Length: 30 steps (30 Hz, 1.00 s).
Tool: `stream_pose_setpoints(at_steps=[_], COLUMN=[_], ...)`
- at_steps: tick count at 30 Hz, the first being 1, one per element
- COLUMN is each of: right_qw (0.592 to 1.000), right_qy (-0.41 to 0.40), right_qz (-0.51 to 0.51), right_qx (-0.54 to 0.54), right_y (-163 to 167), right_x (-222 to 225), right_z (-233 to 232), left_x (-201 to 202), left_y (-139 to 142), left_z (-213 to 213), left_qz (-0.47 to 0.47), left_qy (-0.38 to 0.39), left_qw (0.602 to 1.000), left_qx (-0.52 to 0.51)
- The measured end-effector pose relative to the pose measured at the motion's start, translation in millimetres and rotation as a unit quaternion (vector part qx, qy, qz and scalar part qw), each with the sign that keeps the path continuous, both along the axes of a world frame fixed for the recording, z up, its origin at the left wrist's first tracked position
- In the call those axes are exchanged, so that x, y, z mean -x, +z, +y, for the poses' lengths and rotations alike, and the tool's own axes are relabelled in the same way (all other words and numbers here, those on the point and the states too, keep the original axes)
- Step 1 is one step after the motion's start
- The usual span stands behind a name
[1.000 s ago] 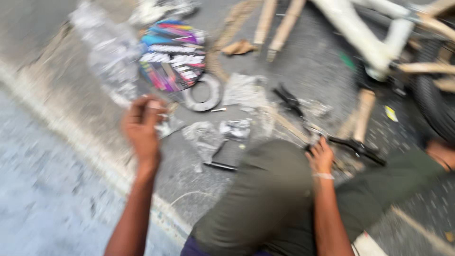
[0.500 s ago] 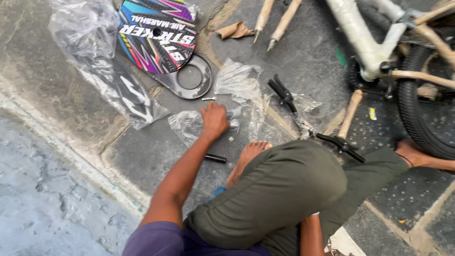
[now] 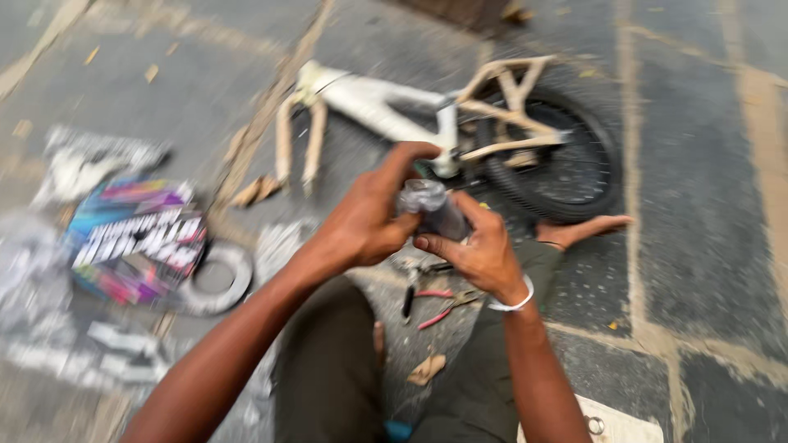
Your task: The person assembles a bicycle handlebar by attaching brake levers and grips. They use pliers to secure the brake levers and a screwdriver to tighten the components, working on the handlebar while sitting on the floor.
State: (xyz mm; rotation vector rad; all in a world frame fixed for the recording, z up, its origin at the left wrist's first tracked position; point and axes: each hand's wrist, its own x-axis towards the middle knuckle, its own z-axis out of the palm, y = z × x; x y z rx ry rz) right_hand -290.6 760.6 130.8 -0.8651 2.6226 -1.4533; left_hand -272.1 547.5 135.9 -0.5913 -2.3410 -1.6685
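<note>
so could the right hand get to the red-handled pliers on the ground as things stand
Probably not right away: the right hand shares a grip with the left hand on a small plastic-wrapped dark part. The red-handled pliers lie uncovered on the grey paving just below, so the way is otherwise free.

Bicycle frame (image 3: 386,102) beyond both hands, printed plate (image 3: 135,238) at left, pliers (image 3: 439,305) on pavement (image 3: 698,246) below.

Both hands raised over the lap, left hand (image 3: 365,221) and right hand (image 3: 476,250) gripping a small plastic-wrapped part (image 3: 432,207), bike frame (image 3: 386,107) on pavement beyond, pliers (image 3: 439,305) below, colourful plate (image 3: 135,242) at left
</note>
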Motion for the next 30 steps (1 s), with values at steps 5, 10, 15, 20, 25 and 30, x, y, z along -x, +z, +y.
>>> stream_pose_setpoints(at_steps=[5, 10, 15, 20, 25, 30], right_qw=[0.963, 0.922, 0.937, 0.878, 0.934, 0.92], right_qy=[-0.081, -0.088, -0.164, -0.232, -0.331, -0.257], right_qz=[-0.1, -0.154, -0.205, -0.274, 0.099, 0.293], right_qx=[0.235, 0.343, 0.231, 0.316, 0.088, -0.053], right_y=[-27, -53, -71, -95, -74, -45], right_x=[-28, -44, -77, -100, -77, -56], right_z=[46, 77, 69, 57, 65, 65], left_x=[-11, 1, 12, 36, 30, 17], left_y=[21, -30, -81, -104, -106, -100], left_z=[53, 97, 121, 137, 149, 151], left_qz=[0.088, 0.076, -0.064, -0.198, -0.133, -0.069], left_qy=[0.024, 0.068, 0.138, 0.141, 0.075, 0.094], left_qw=[0.994, 0.991, 0.958, 0.878, 0.936, 0.97], left_qx=[-0.057, -0.09, -0.244, -0.412, -0.317, -0.212])
